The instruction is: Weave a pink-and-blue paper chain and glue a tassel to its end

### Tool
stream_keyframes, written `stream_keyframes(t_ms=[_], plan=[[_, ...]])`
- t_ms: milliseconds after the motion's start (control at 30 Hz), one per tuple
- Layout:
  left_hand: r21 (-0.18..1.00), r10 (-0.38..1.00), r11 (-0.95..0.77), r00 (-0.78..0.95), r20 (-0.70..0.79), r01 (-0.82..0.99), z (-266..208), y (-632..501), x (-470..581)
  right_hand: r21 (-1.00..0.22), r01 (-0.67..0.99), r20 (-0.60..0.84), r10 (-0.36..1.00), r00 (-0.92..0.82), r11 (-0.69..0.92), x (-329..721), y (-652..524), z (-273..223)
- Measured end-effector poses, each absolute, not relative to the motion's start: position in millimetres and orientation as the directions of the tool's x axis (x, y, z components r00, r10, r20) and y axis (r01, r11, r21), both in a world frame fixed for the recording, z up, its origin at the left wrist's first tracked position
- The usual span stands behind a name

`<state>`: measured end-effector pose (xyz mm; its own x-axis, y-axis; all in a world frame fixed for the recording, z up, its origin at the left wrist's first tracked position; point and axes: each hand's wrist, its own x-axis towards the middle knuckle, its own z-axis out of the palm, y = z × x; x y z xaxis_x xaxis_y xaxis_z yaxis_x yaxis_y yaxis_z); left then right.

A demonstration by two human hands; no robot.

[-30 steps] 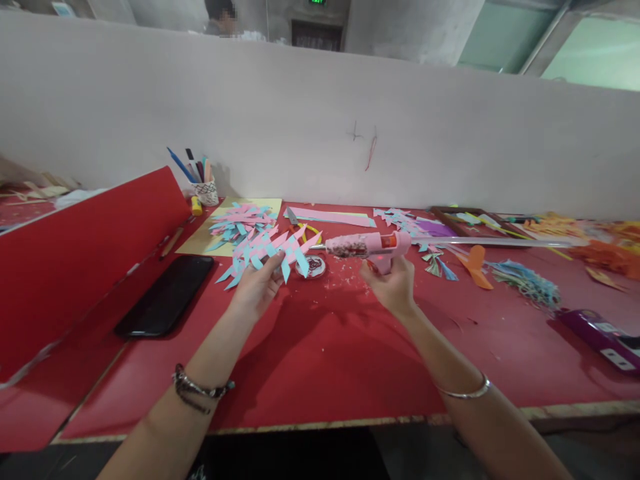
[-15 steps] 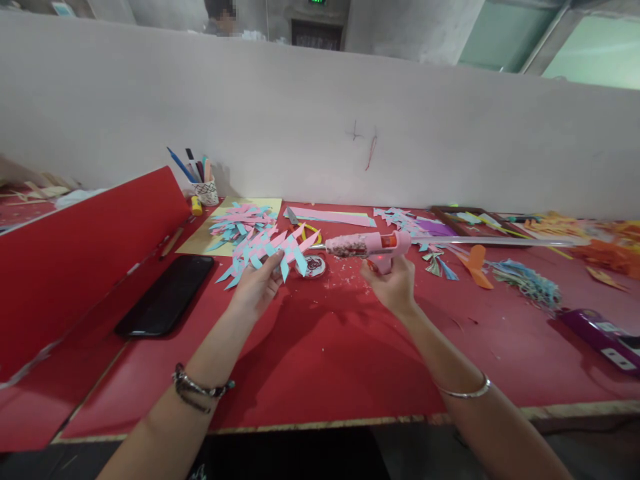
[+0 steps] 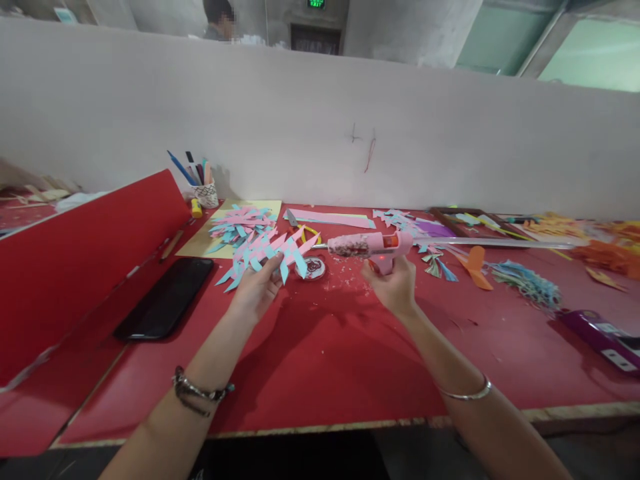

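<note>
My left hand [image 3: 259, 287] pinches a woven strip of pink and light-blue folded paper [image 3: 295, 252] between thumb and fingers. A pink hot glue gun [image 3: 357, 245] is in my right hand [image 3: 395, 283], which is wrapped round its handle; a small red light glows on the gun. Its nozzle points left, close to the right end of the woven paper; whether the two touch I cannot tell. A long clear glue stick [image 3: 490, 243] sticks out from the back of the gun. Below the nozzle lies a round white lid [image 3: 314, 268] with dark markings.
A black phone [image 3: 165, 299] and a standing red board [image 3: 90, 260] are on the left. Behind are a pen cup [image 3: 205, 195], yellow-handled scissors [image 3: 311, 233] and paper strips [image 3: 335, 219]. Rightward lie an orange paper piece [image 3: 477, 268], blue shreds [image 3: 527, 283] and a purple device [image 3: 600, 340].
Both hands, the woven paper and the glue gun hold nearly the same places. The whole view has shifted down slightly.
</note>
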<state>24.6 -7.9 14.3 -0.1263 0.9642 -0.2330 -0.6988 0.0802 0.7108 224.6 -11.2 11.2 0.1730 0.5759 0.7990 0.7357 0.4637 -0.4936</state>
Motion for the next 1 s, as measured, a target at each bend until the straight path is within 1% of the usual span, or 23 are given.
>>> stream_keyframes(t_ms=[133,300,433,533,633,733,800,833,900,1000], plan=[[0.702,0.953,0.078,-0.154,-0.262,-0.708,16,-7,25,-0.51,0.741,0.782,0.593,0.189,0.436,225,-11,11],[0.712,0.958,0.067,-0.154,-0.241,-0.699,18,-8,26,-0.543,0.743,0.75,0.625,0.218,0.392,225,-12,12],[0.744,0.952,0.078,-0.173,-0.254,-0.664,18,-9,26,-0.58,0.767,0.686,0.673,0.276,0.277,230,-7,14],[0.759,0.949,0.092,-0.174,-0.262,-0.645,18,-8,26,-0.581,0.795,0.61,0.739,0.285,0.173,241,0,13],[0.742,0.951,0.079,-0.173,-0.256,-0.666,18,-8,26,-0.546,0.838,0.484,0.82,0.305,0.011,258,10,9],[0.71,0.951,0.057,-0.179,-0.254,-0.702,19,-7,25,-0.496,0.847,0.276,0.89,0.364,-0.192,272,17,4],[0.698,0.946,0.038,-0.199,-0.255,-0.715,20,-6,23,-0.466,0.844,0.133,0.922,0.364,-0.266,277,20,1],[0.696,0.945,0.029,-0.207,-0.253,-0.718,20,-6,22,-0.45,0.847,0.09,0.93,0.357,-0.282,279,20,0],[0.695,0.946,0.014,-0.215,-0.241,-0.719,21,-6,21,-0.407,0.87,0.079,0.939,0.336,-0.277,278,20,-1],[0.694,0.955,-0.002,-0.207,-0.212,-0.72,23,-6,18,-0.314,0.918,0.149,0.943,0.298,-0.24,274,19,-1]])
